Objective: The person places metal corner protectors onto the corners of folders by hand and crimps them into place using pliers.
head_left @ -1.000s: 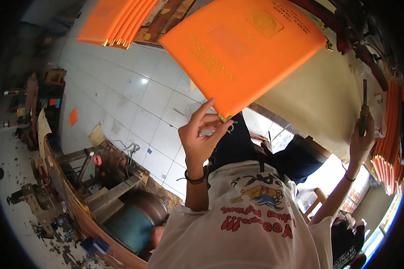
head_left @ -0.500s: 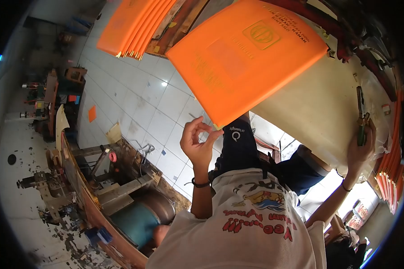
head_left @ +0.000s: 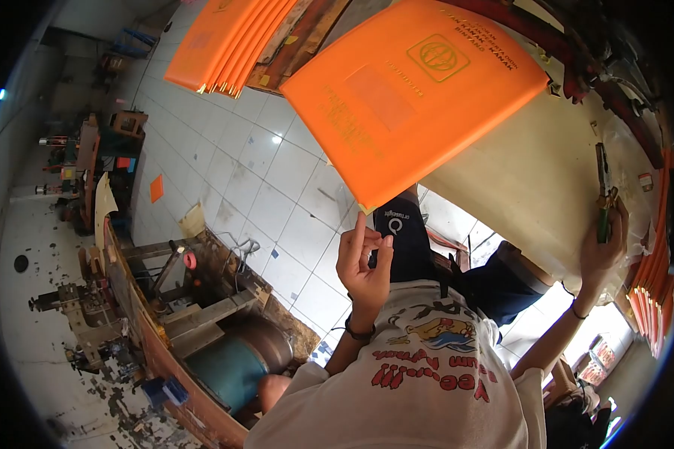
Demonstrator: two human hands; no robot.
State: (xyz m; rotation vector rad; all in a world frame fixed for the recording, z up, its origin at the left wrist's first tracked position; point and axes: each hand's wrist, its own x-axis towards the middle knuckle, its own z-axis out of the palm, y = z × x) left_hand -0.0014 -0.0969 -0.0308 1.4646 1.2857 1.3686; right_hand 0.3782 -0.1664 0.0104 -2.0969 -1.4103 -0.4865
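Observation:
A large orange folder (head_left: 352, 112) with gold print lies over the cream-coloured work surface (head_left: 502, 194), one corner jutting past the edge towards me. That corner carries a small gold metal tip (head_left: 365, 209). Just below it, my left hand (head_left: 363, 269) has its index finger stretched up to the tip, with thumb and fingers apart and nothing held. At the right, my right hand (head_left: 605, 243) is wrapped around a green-handled tool (head_left: 603, 224) with a long dark end; its exact kind is unclear.
A stack of orange folders (head_left: 228, 45) with gold corners sits at the upper left. More orange folders (head_left: 655, 292) are at the far right. A red metal machine part (head_left: 577, 75) overhangs the top right. On the left stands a wooden-framed machine with a teal drum (head_left: 225, 370).
My left hand has shifted right and downward, and its index finger now points straight up at the folder's corner. The right hand and the tool stay put.

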